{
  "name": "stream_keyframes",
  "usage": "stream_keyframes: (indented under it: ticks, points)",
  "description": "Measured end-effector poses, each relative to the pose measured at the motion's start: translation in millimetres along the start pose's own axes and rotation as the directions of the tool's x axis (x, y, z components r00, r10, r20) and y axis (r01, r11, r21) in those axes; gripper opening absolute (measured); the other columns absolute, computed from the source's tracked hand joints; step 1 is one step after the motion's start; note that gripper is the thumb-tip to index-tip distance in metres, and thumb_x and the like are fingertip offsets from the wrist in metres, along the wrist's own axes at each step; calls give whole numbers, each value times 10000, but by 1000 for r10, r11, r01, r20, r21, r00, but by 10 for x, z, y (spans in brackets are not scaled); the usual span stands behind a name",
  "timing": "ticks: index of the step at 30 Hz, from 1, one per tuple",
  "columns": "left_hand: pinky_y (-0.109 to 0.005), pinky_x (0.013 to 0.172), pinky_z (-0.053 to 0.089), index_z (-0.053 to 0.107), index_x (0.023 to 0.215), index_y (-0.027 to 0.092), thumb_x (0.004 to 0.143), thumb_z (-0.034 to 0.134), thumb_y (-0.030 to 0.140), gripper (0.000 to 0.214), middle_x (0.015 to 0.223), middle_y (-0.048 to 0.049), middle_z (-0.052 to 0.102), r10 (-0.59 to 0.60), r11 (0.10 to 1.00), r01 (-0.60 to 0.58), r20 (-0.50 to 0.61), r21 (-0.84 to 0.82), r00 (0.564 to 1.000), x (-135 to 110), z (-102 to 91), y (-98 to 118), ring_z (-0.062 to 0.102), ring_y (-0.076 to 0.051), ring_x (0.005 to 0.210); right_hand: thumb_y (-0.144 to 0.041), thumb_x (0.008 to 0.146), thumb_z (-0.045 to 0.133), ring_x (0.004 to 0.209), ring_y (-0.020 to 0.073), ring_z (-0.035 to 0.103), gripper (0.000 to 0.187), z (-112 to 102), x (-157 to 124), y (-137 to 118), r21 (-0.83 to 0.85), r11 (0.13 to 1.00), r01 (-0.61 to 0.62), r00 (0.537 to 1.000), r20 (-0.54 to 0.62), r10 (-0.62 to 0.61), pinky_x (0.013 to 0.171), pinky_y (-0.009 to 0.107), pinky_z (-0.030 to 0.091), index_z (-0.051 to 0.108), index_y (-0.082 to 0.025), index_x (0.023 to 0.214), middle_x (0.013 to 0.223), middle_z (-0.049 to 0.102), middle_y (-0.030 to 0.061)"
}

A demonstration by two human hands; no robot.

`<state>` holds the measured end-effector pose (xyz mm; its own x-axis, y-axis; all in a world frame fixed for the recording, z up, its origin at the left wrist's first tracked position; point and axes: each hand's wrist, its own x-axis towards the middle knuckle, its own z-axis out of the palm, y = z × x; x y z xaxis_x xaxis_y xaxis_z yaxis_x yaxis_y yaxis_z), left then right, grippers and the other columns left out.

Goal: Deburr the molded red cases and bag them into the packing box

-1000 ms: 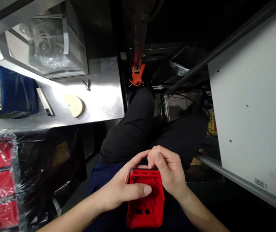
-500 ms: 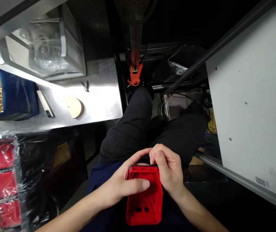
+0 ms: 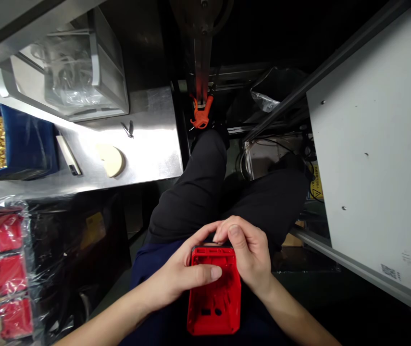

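A red plastic housing (image 3: 214,312), an open shell with ribs and small holes inside, lies over my lap with its hollow side up. My left hand (image 3: 187,271) grips it from the left, thumb over the opening and fingers around the far end. At the upper right corner, my right hand (image 3: 248,250) is curled with the fingers bent against the far edge. Whatever those right fingertips may pinch is hidden. Both hands' fingers nearly meet above the far rim.
Left, a metal bench (image 3: 147,158) bears a blue bin (image 3: 28,144) of brass pieces, a cream disc (image 3: 111,160), a cutter (image 3: 68,154) and a clear drawer (image 3: 109,81). Bagged red parts (image 3: 10,274) lie lower left. An orange air gun (image 3: 201,115) hangs ahead; a white panel (image 3: 374,144) stands right.
My right hand's fingers have shifted slightly left along the far edge of the red housing. My left hand keeps its grip, and the housing has barely moved.
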<state>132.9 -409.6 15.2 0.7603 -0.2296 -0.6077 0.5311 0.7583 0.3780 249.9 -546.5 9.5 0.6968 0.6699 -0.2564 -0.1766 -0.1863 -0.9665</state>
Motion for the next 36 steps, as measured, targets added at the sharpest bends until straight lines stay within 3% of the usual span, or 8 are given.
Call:
stream_keyframes:
  ticks: [4, 10, 15, 20, 26, 30, 32, 36]
  points:
    - [-315, 931, 494, 441, 1501, 271, 828, 813, 314, 770, 1266, -58, 666, 2, 1000, -2, -3, -3, 1000, 4, 9, 6, 649, -247, 1130, -328, 1042, 494, 739, 169, 676, 330, -8, 19, -1, 43, 999, -6, 996, 93, 2, 709, 315, 523, 691, -219, 800, 763, 698, 17]
    - [-321, 899, 500, 386, 1532, 296, 849, 801, 312, 799, 1070, -16, 690, -15, 1000, 16, 12, -17, 1000, -5, -30, -36, 676, -219, 1014, -358, 1039, 490, 646, 140, 552, 360, 6, -5, 23, -65, 998, 17, 999, -29, -19, 623, 302, 431, 592, -216, 724, 679, 570, -6]
    - [-280, 855, 506, 459, 1483, 264, 832, 816, 290, 743, 1170, -42, 681, 17, 1000, -17, 2, -21, 1000, -4, -5, 8, 663, -191, 992, -368, 1055, 455, 768, 178, 675, 389, 9, 34, -25, 21, 999, -36, 993, 115, 33, 721, 318, 526, 691, -221, 784, 779, 706, 29]
    - [-248, 809, 503, 460, 1470, 265, 830, 828, 296, 739, 1098, -20, 687, 23, 1000, -23, -13, -16, 1000, -16, 0, -8, 650, -140, 892, -363, 1056, 454, 778, 180, 680, 374, 6, 49, -21, 44, 999, -23, 990, 143, 16, 727, 318, 528, 662, -219, 781, 780, 697, 28]
    - [-295, 869, 513, 378, 1530, 299, 846, 816, 301, 811, 1083, -11, 683, 0, 1000, 0, -2, -29, 1000, -27, -46, -52, 672, -183, 967, -394, 1043, 479, 669, 147, 564, 369, 31, 23, 15, -13, 1000, -15, 999, 28, 16, 643, 296, 452, 590, -218, 739, 706, 587, 3]
    - [-295, 920, 499, 451, 1485, 283, 850, 812, 298, 730, 1225, -38, 670, 35, 999, -34, 23, -29, 999, -17, -42, -35, 655, -203, 1075, -378, 1054, 456, 767, 178, 661, 360, 28, 21, -9, 51, 997, -49, 992, 115, 43, 732, 321, 526, 673, -219, 815, 784, 684, 31]
    - [-298, 917, 496, 425, 1506, 295, 854, 809, 308, 757, 1177, -29, 680, 24, 999, -23, 25, -27, 999, -20, -44, -38, 656, -214, 1087, -373, 1051, 466, 728, 168, 647, 368, 32, 10, -7, 37, 999, -38, 996, 86, 35, 715, 315, 516, 652, -215, 775, 743, 665, 22]
    - [-345, 917, 497, 338, 1560, 300, 861, 799, 315, 838, 1078, -29, 698, -18, 999, 18, 6, -31, 1000, -31, -65, -62, 676, -223, 1022, -380, 1053, 465, 633, 131, 518, 400, 67, -26, 32, -56, 997, -61, 993, -104, 55, 639, 290, 428, 533, -212, 696, 657, 538, -11]
